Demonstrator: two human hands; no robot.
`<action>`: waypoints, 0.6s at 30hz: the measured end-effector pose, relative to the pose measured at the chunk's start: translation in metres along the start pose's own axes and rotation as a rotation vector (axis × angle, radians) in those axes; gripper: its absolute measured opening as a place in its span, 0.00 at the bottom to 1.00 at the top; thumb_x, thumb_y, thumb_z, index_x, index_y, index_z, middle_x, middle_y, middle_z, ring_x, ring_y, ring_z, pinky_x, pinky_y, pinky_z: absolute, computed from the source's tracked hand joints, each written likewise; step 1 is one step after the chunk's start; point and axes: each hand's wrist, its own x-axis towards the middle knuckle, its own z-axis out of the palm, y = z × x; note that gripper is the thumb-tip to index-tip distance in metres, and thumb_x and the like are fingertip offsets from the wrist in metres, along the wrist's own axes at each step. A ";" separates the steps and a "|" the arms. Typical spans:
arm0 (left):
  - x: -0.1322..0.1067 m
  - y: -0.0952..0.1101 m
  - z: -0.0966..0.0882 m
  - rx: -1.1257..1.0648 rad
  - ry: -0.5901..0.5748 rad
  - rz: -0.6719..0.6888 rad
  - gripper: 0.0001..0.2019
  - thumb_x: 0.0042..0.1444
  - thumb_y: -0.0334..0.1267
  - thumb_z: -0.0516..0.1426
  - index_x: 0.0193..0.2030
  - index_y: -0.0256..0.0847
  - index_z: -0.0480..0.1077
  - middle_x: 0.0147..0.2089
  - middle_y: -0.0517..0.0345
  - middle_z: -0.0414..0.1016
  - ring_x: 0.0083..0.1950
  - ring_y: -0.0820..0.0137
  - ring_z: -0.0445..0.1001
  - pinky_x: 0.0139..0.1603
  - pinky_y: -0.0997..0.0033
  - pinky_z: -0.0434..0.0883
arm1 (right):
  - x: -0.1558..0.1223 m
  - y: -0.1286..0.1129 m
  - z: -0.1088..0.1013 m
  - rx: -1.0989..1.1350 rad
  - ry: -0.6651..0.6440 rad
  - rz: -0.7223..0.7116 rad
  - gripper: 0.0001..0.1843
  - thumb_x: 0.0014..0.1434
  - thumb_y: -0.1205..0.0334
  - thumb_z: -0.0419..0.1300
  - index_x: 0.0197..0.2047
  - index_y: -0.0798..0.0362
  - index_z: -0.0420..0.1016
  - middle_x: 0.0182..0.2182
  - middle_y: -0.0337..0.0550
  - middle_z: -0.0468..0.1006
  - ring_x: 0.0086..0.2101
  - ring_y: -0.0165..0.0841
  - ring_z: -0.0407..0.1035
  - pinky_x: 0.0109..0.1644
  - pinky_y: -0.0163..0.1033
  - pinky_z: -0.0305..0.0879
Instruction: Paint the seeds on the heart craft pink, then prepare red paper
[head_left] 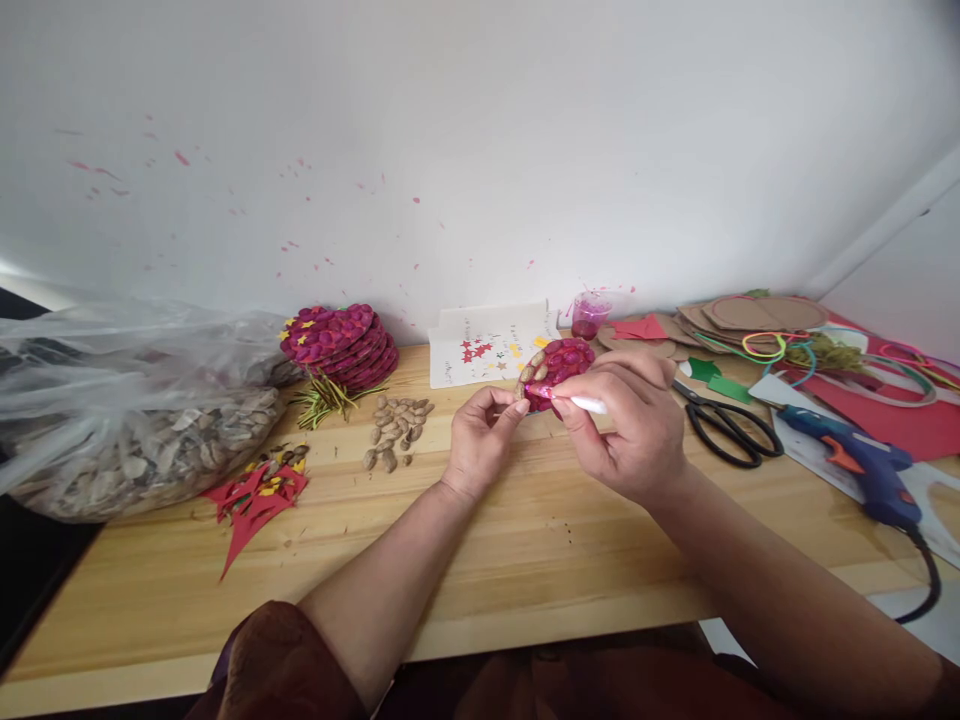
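My left hand pinches the lower left edge of a round disc covered with shells, most painted magenta and a few at its left rim still bare. It holds the disc tilted up above the wooden table. My right hand is closed on a thin white-handled brush, its pink tip touching the lower part of the disc. A small heap of unpainted shells lies just left of my left hand.
A stack of painted discs leans by the wall. A plastic bag of shells fills the left. Red paper stars, a paint cup, a sheet with stars, scissors, a blue glue gun and cardboard rounds lie around.
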 end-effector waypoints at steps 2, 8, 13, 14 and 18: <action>0.000 0.000 0.000 -0.001 0.003 0.004 0.16 0.51 0.49 0.72 0.32 0.40 0.75 0.32 0.59 0.77 0.34 0.70 0.72 0.43 0.68 0.69 | 0.001 0.001 0.000 0.021 0.006 0.022 0.05 0.64 0.66 0.63 0.42 0.47 0.74 0.32 0.39 0.83 0.38 0.40 0.73 0.47 0.49 0.62; 0.002 0.000 0.000 -0.013 0.015 -0.003 0.18 0.49 0.50 0.72 0.31 0.39 0.74 0.30 0.61 0.75 0.32 0.73 0.69 0.41 0.70 0.67 | 0.001 0.006 0.001 0.030 0.063 0.064 0.03 0.64 0.67 0.64 0.40 0.49 0.75 0.31 0.39 0.84 0.36 0.38 0.73 0.47 0.48 0.63; 0.001 0.001 0.000 -0.024 0.024 -0.019 0.19 0.48 0.51 0.72 0.30 0.39 0.74 0.30 0.61 0.74 0.32 0.72 0.70 0.40 0.70 0.67 | -0.001 0.009 0.002 0.070 0.045 0.079 0.03 0.64 0.67 0.65 0.41 0.49 0.77 0.32 0.39 0.84 0.37 0.38 0.73 0.47 0.48 0.63; 0.001 0.002 0.000 -0.027 0.024 -0.024 0.19 0.48 0.51 0.72 0.30 0.39 0.74 0.30 0.61 0.74 0.33 0.72 0.70 0.41 0.70 0.67 | -0.001 0.009 0.002 0.072 0.038 0.078 0.03 0.64 0.67 0.65 0.41 0.49 0.76 0.32 0.39 0.84 0.37 0.39 0.73 0.47 0.48 0.63; 0.001 0.001 0.000 -0.034 0.011 -0.034 0.18 0.50 0.50 0.72 0.31 0.39 0.74 0.29 0.61 0.74 0.33 0.72 0.70 0.42 0.70 0.67 | -0.002 0.008 0.002 0.059 0.031 0.079 0.03 0.64 0.67 0.64 0.41 0.49 0.76 0.32 0.40 0.84 0.37 0.39 0.73 0.48 0.49 0.63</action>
